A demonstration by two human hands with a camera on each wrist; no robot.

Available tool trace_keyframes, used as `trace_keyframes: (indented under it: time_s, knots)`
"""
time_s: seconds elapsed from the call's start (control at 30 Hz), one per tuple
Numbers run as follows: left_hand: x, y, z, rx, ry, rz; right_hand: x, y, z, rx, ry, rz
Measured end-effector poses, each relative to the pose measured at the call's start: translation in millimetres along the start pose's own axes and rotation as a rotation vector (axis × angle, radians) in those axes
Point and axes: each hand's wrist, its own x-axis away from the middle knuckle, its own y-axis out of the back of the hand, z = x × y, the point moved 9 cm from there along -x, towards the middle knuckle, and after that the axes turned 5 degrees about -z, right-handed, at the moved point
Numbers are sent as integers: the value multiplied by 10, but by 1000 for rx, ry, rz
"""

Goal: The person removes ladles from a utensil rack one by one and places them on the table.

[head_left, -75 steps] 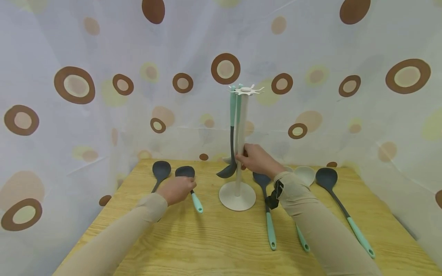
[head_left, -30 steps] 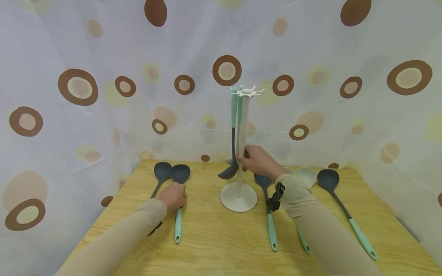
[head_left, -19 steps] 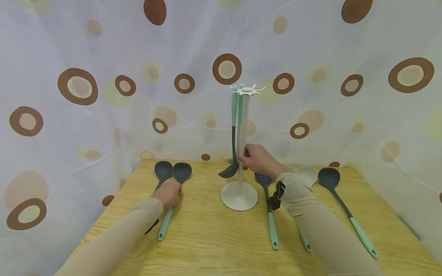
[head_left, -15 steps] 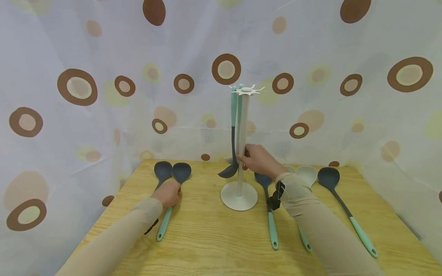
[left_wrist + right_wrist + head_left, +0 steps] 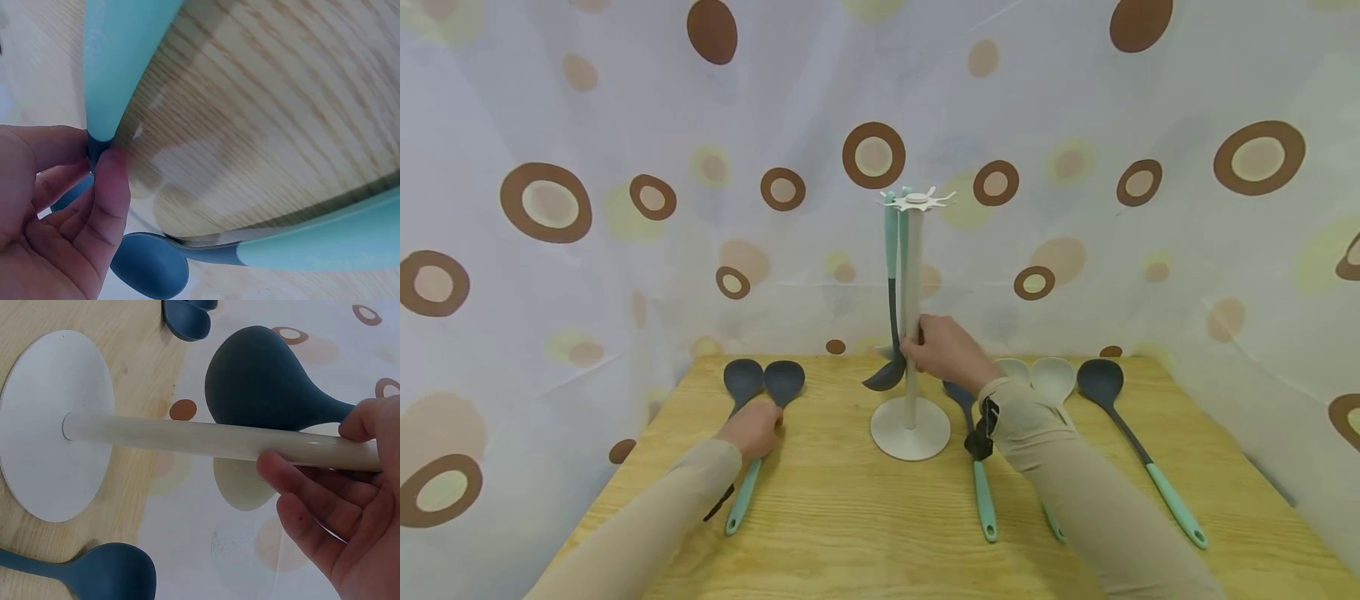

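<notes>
My left hand (image 5: 752, 429) pinches a dark ladle (image 5: 99, 147) by its shaft, just below the mint handle (image 5: 743, 498). Its bowl (image 5: 784, 382) is on the wooden table, close beside the bowl of another dark ladle (image 5: 743, 379), whose handle is hidden by my arm in the head view. My right hand (image 5: 951, 350) grips the white pole (image 5: 187, 437) of an upright utensil stand. From the hooked top (image 5: 917, 200) hangs a dark ladle (image 5: 891, 371) with a mint handle. Behind it hangs a second mint-handled utensil, its pale bowl partly hidden.
The stand's round base (image 5: 910, 443) sits mid-table. Right of it lie a dark utensil (image 5: 985, 500), two pale-bowled ones (image 5: 1052, 379) partly under my right arm, and a long dark one (image 5: 1101, 382). A patterned curtain (image 5: 820, 83) rises behind the table.
My left hand has drawn the pinched ladle down and left, and its handle end has swung leftward. The right hand keeps its grip on the pole. The head view has shifted slightly.
</notes>
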Motion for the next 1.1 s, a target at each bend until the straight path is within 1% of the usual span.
trace_keyframes:
  time_s: [0.1,0.23,0.4,0.5,0.53,0.6,0.7,0.77,0.83,0.93,1.1]
  knots:
    - [10,-13,15,5,12,18,13,2,11,-3,-23,-6]
    - [11,-13,21,4,26,29,34,2,19,-17,-34,-29]
    - [15,-1,44,-23,41,8,54,-108,-52,6,-21,-35]
    - [21,14,48,-37,29,-23,66,-182,-94,50,-6,-33]
    - [22,23,46,-40,26,-36,70,-189,-98,48,-7,-35]
    - [17,53,39,-63,17,-77,76,-186,-94,49,-13,-42]
    - [0,140,-4,-92,16,-152,81,-174,-71,20,-35,-24]
    - [-17,214,-77,-91,25,-184,85,-171,-55,11,-46,-1]
    - [-38,289,-184,-68,26,-200,84,-168,-43,8,-50,20]
    - [-80,433,-405,9,20,-221,72,-173,-42,3,-53,47]
    - [-197,699,-780,148,-9,-284,42,-178,-48,-4,-50,94]
